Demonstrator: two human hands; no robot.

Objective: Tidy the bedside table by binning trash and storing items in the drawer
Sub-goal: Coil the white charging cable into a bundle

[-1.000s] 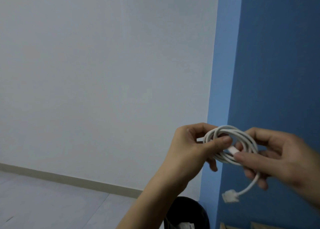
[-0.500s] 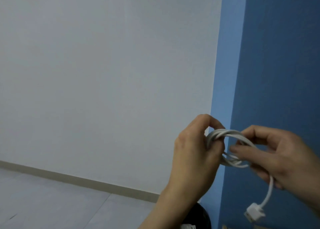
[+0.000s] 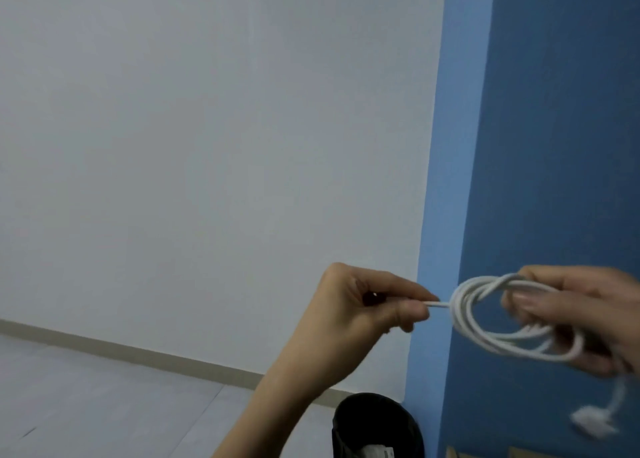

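Observation:
A white charging cable is wound into a loose coil in front of the blue wall. My right hand grips the coil's right side, blurred by motion. My left hand pinches one cable end and holds it out to the left of the coil, where that end wraps around the loops. The other end hangs below my right hand with a white plug dangling. A black bin stands on the floor below my hands with something white inside. The bedside table and its drawer are hidden, apart from a wooden edge at the bottom.
A pale grey wall fills the left and a blue wall the right. A beige skirting board runs along the grey tiled floor.
My left hand has pulled a cable end leftwards out of the coil, drawing the wrap tight. My right hand moved right with the coil, and the plug swung lower right.

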